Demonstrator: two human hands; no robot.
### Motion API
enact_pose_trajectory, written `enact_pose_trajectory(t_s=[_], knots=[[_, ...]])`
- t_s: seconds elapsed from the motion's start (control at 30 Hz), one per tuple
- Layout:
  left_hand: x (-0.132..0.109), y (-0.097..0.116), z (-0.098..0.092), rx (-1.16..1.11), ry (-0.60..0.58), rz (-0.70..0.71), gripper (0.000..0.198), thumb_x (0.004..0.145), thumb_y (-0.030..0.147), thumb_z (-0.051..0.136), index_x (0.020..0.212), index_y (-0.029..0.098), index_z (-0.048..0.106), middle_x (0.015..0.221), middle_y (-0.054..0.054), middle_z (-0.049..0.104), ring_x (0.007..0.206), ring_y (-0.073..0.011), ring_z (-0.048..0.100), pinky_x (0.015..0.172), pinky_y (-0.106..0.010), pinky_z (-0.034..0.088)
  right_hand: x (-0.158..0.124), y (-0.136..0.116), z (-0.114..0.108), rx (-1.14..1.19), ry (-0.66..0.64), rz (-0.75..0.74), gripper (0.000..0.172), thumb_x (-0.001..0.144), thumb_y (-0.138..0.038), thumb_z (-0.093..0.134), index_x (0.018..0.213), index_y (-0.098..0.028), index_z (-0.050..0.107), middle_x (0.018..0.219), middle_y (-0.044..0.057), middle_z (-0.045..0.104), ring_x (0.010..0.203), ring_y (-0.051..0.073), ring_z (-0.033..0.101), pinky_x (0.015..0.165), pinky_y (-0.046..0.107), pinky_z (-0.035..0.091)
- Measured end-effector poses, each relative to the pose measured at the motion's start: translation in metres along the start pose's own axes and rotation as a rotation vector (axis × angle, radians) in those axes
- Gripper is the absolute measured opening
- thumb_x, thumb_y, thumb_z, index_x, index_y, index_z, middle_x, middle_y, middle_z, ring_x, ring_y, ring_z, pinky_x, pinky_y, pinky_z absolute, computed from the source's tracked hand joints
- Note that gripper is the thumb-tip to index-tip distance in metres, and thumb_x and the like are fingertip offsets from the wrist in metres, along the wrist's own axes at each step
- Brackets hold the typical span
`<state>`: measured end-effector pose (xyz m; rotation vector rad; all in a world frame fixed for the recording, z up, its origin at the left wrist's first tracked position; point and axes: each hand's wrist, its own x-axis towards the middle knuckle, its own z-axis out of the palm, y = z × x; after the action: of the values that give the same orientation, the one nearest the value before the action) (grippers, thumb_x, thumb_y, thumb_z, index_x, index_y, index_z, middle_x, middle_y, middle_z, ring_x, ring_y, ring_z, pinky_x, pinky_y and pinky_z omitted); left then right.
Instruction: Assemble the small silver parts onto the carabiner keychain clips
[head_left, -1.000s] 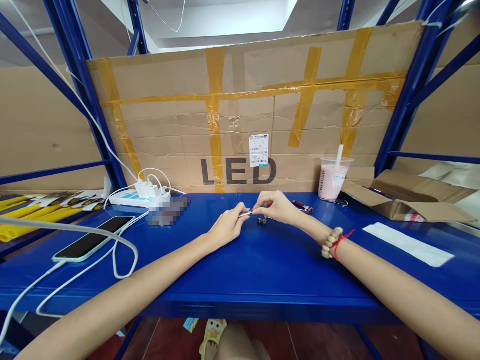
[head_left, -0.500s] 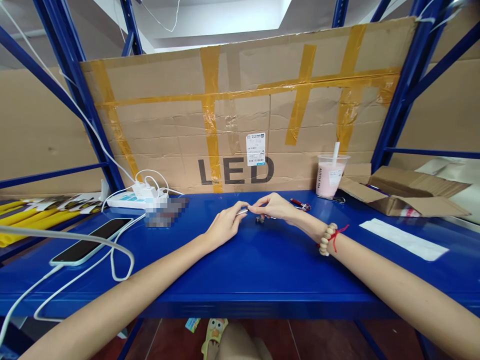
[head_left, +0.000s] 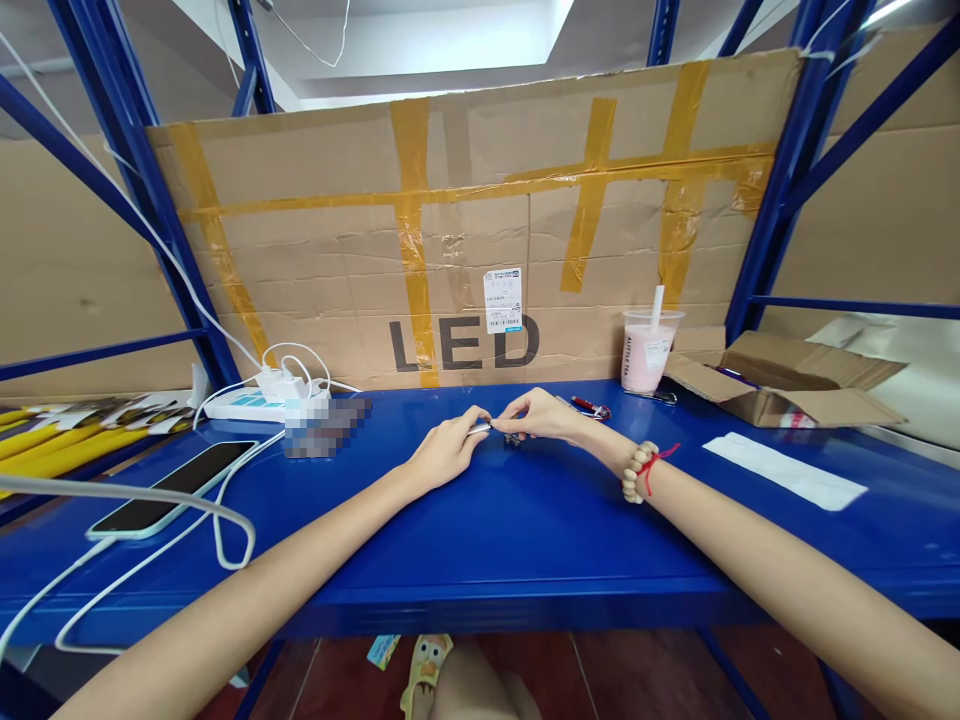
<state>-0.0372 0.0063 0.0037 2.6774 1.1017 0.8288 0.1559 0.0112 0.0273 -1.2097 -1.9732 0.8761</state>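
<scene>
My left hand [head_left: 439,452] is closed around a small, slim silver metal piece [head_left: 478,429], whose end pokes out past the fingertips. At that end, the fingertips of my right hand [head_left: 534,412] are pinched together, touching or almost touching it. Whatever the right fingers hold is too small to make out. Just below the right hand lies a small dark cluster [head_left: 513,439], partly covered by the fingers. A small red and silver item [head_left: 591,407] rests on the blue shelf top [head_left: 525,530] behind the right wrist.
To the left are a phone [head_left: 176,488] with white cables [head_left: 236,520], a power strip [head_left: 244,405] and yellow rods [head_left: 67,450]. Right of the hands stand a pink drink cup [head_left: 645,355] and an open cardboard box [head_left: 795,385]. A white strip [head_left: 784,470] lies nearer.
The view has shifted slightly, so the surroundings appear a little further left. Both hands stay together at the silver piece; the right fingers now cover more of the dark cluster.
</scene>
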Motion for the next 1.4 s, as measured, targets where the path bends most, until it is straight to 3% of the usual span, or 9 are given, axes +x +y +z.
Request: enact_pose_trajectory(t_s=[0.17, 0.4, 0.8, 0.97, 1.13, 1.27, 1.4], knots=[[0.002, -0.001, 0.000, 0.003, 0.004, -0.019, 0.022, 0.090, 0.029, 0.035, 0.109, 0.024, 0.046, 0.080, 0.000, 0.063, 0.073, -0.0189, 0.061, 0.061, -0.025, 0.040, 0.004, 0.005, -0.004, -0.024, 0.006, -0.022, 0.048, 0.057, -0.054, 0.070, 0.076, -0.011, 0.071, 0.049, -0.002, 0.052, 0.041, 0.005, 0.036, 0.037, 0.020, 0.024], [0.002, 0.000, 0.000, -0.023, 0.034, -0.009, 0.022, 0.091, 0.028, 0.035, 0.108, 0.024, 0.047, 0.084, -0.001, 0.064, 0.075, -0.0178, 0.061, 0.064, -0.025, 0.042, 0.007, 0.005, -0.005, -0.022, 0.007, -0.075, 0.049, 0.059, -0.056, 0.067, 0.074, -0.010, 0.070, 0.051, 0.000, 0.054, 0.043, 0.006, 0.040, 0.038, 0.021, 0.026], [-0.004, 0.000, -0.001, -0.118, 0.018, 0.127, 0.014, 0.089, 0.023, 0.039, 0.095, 0.020, 0.051, 0.096, -0.003, 0.065, 0.085, -0.0174, 0.061, 0.069, -0.024, 0.044, -0.002, 0.000, 0.002, 0.024, -0.096, 0.020, 0.044, 0.056, -0.053, 0.070, 0.066, -0.011, 0.067, 0.052, -0.001, 0.053, 0.048, 0.007, 0.043, 0.046, 0.022, 0.033], [-0.005, 0.000, -0.001, -0.103, 0.034, 0.121, 0.021, 0.088, 0.021, 0.039, 0.105, 0.022, 0.051, 0.095, -0.003, 0.065, 0.085, -0.0173, 0.061, 0.070, -0.024, 0.045, -0.003, -0.003, 0.005, 0.079, -0.080, 0.094, 0.040, 0.055, -0.052, 0.072, 0.062, -0.013, 0.065, 0.052, -0.001, 0.052, 0.052, 0.007, 0.044, 0.046, 0.020, 0.032], [-0.002, -0.001, 0.000, -0.080, 0.091, 0.126, 0.023, 0.088, 0.018, 0.036, 0.102, 0.021, 0.055, 0.097, -0.004, 0.065, 0.088, -0.0175, 0.060, 0.077, -0.026, 0.044, -0.002, -0.006, 0.012, 0.130, 0.020, 0.188, 0.042, 0.053, -0.054, 0.072, 0.057, -0.013, 0.061, 0.051, -0.001, 0.051, 0.051, 0.007, 0.045, 0.045, 0.019, 0.031], [0.003, -0.004, 0.004, -0.086, 0.131, 0.067, 0.023, 0.089, 0.021, 0.035, 0.101, 0.020, 0.055, 0.095, -0.004, 0.064, 0.086, -0.0176, 0.060, 0.075, -0.026, 0.045, 0.002, -0.005, 0.013, -0.022, 0.114, 0.019, 0.044, 0.059, -0.057, 0.067, 0.063, -0.013, 0.065, 0.052, 0.000, 0.055, 0.046, 0.008, 0.046, 0.045, 0.022, 0.033], [0.005, -0.006, 0.005, -0.112, 0.170, 0.007, 0.023, 0.090, 0.023, 0.035, 0.102, 0.021, 0.054, 0.093, -0.003, 0.064, 0.084, -0.0171, 0.060, 0.073, -0.025, 0.044, 0.006, -0.001, 0.007, -0.180, 0.274, -0.204, 0.045, 0.061, -0.055, 0.067, 0.084, -0.016, 0.069, 0.075, 0.003, 0.065, 0.047, 0.008, 0.049, 0.048, 0.023, 0.035]])
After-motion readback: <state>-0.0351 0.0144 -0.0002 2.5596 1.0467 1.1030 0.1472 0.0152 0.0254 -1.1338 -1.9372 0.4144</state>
